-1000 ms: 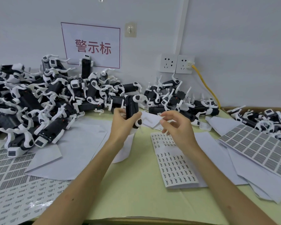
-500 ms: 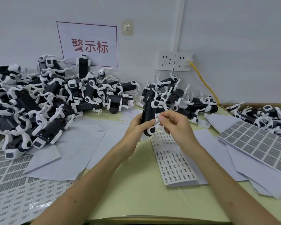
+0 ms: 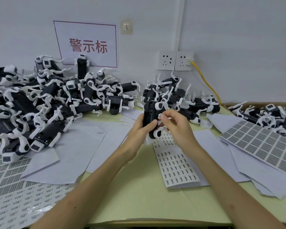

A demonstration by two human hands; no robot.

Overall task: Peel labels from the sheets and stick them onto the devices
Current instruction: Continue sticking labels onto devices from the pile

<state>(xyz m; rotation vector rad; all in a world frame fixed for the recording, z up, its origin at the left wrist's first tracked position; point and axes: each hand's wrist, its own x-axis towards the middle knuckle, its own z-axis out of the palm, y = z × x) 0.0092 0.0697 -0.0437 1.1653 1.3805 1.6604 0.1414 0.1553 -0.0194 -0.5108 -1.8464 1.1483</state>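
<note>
the left hand (image 3: 137, 131) is curled round a black device (image 3: 148, 113) with white end pieces, holding it upright above the table (image 3: 139, 199), the thumb pressed across its front face. the right hand (image 3: 177, 128) is just beside it, thumb and forefinger pinching a small white label (image 3: 160, 116) that sits right at the device's near edge; whether the label already touches the casing cannot be told. under both hands lies a long label sheet (image 3: 175, 164) printed with rows of small dark marks, running from below the device toward the near edge of the table. to the left a big pile of devices (image 3: 40, 104), black and white alike, lies heaped against the wall, and a smaller pile (image 3: 180, 96) sits behind the hands. at far right a cardboard box (image 3: 228, 105) holds more of them. a sheet of grey labels (image 3: 262, 142) lies at right on loose white papers, and another printed sheet (image 3: 10, 187) fills the near left corner, partly under blank white papers (image 3: 64, 154). on the wall hangs a white sign (image 3: 87, 43) with red characters, with two sockets (image 3: 175, 60) to its right and a yellow cable (image 3: 206, 81) running down from one of them.
</note>
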